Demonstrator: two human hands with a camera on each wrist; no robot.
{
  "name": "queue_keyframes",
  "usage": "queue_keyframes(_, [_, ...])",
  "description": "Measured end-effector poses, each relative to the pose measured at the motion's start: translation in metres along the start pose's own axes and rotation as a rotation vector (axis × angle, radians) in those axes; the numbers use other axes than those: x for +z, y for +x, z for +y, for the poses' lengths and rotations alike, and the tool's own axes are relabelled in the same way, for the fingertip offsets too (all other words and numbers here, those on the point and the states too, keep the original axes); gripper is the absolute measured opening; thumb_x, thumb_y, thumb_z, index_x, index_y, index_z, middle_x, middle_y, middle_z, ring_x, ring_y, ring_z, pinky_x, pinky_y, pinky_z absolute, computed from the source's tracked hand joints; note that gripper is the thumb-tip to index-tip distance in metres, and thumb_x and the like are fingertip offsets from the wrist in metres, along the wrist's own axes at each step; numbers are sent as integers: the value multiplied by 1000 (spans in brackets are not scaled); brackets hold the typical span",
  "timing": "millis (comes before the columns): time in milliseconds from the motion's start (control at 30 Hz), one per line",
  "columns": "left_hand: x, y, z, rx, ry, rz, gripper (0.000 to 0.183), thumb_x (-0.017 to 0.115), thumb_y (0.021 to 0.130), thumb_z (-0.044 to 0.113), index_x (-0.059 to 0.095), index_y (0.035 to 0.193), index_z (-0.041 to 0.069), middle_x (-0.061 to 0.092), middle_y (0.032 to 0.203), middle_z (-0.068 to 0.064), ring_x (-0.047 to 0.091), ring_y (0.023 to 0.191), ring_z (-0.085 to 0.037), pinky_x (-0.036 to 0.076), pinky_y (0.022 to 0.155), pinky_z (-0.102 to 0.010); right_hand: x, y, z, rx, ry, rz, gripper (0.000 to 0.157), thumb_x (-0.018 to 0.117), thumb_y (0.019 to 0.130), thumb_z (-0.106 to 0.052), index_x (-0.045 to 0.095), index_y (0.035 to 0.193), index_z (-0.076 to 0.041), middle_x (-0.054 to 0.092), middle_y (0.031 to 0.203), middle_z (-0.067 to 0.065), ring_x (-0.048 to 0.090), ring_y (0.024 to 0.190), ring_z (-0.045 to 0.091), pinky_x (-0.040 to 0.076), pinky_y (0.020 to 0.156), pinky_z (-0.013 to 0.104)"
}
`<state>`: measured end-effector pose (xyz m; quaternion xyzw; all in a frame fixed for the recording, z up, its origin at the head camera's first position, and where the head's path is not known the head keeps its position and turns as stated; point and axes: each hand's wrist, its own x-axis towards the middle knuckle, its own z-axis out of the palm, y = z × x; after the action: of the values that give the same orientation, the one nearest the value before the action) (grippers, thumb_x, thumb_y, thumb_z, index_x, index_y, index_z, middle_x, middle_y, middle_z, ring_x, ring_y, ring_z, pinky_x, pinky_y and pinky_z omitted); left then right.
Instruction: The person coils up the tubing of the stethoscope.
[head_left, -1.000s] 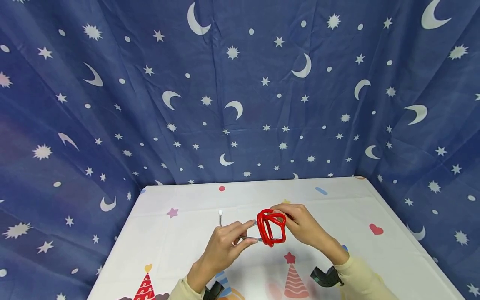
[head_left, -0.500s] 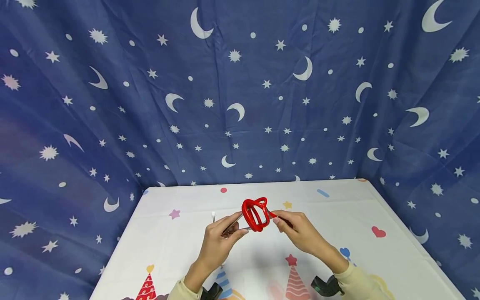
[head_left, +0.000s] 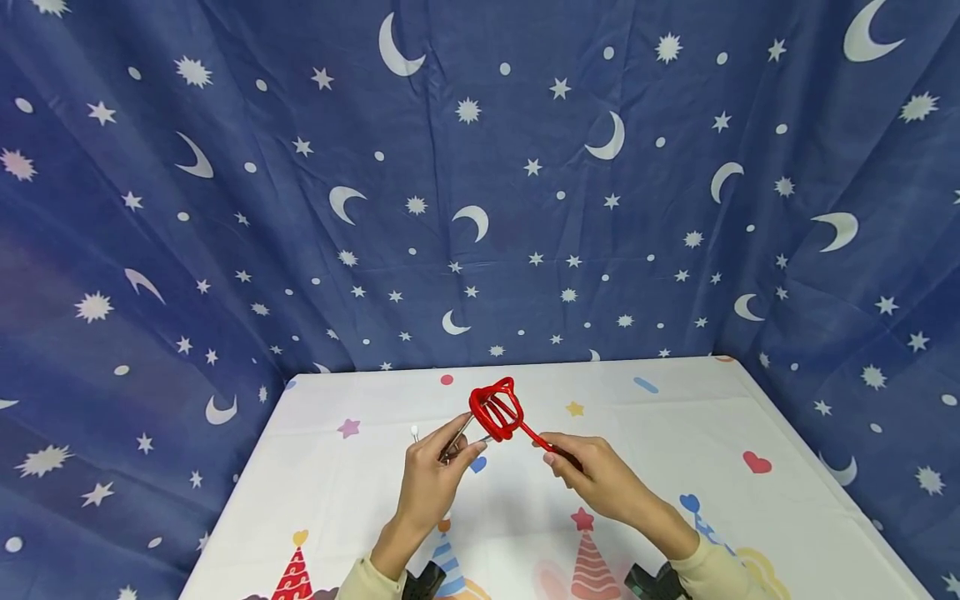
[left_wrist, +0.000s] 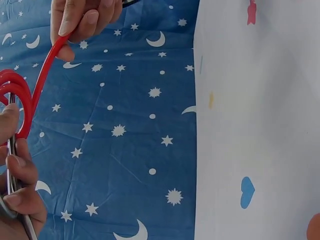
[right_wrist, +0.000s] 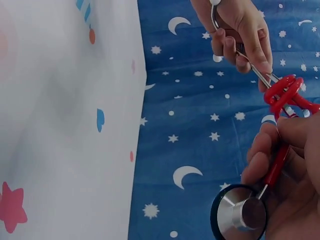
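Observation:
A stethoscope with red tubing is held in the air between both hands. Its tubing is looped in a coil around the metal ear tubes. My left hand grips those ear tubes just below the coil, and a white ear tip pokes up behind its fingers. To the right, my right hand holds the tubing's other end, which runs taut from the coil. The round metal chest piece sticks out beside the right palm in the right wrist view.
A white tablecloth printed with party hats, hearts and stars covers the table beneath the hands. Behind the table's far edge hangs a blue curtain with moons and stars. Dark camera mounts sit at the wrists.
The coil has moved left and up and tilted. My right hand, earlier close against the coil, has drawn apart from it, and a straight length of tubing now shows between them.

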<state>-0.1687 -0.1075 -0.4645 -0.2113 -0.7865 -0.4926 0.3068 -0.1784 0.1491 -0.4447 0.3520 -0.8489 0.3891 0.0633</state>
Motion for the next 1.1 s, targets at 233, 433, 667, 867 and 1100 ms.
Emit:
queue_keyframes(233, [-1, 0, -3, -31, 24, -1, 41, 77, 84, 17, 67, 123, 5, 57, 71, 8, 44, 59, 1, 41, 51, -16, -1, -4, -10, 30, -40, -3, 31, 59, 99, -22, 63, 125, -4, 61, 76, -13, 46, 58, -6, 46, 50, 16])
queue_keyframes(433, [-1, 0, -4, -41, 50, 9, 42, 77, 85, 20, 68, 122, 5, 55, 71, 7, 42, 58, 1, 38, 49, -14, 0, -8, -21, -20, -17, -35, 32, 62, 96, -17, 63, 126, -4, 63, 77, -13, 43, 57, -8, 44, 48, 15])
queue_keyframes(667, [2, -2, -5, -22, 105, 8, 42, 78, 84, 19, 68, 122, 3, 55, 70, 7, 40, 58, 2, 36, 50, -12, 0, -9, -30, -56, -4, -57, 35, 63, 96, -16, 61, 127, -1, 65, 76, -11, 43, 55, -10, 44, 47, 14])
queue_keyframes(867, [2, -2, -5, -14, 162, 14, 42, 78, 84, 20, 68, 122, 5, 54, 69, 8, 38, 57, 3, 34, 49, -11, 1, -9, -32, -33, 43, -76, 40, 61, 98, -16, 52, 136, -12, 65, 79, -11, 48, 58, -8, 48, 51, 16])
queue_keyframes(1100, [3, -4, -8, -14, 208, -15, 42, 78, 85, 21, 68, 123, 6, 54, 67, 8, 36, 56, 4, 34, 48, -12, 2, -7, -30, -94, 95, -145, 23, 50, 103, -13, 66, 119, -12, 69, 88, -9, 58, 72, -4, 52, 65, 18])
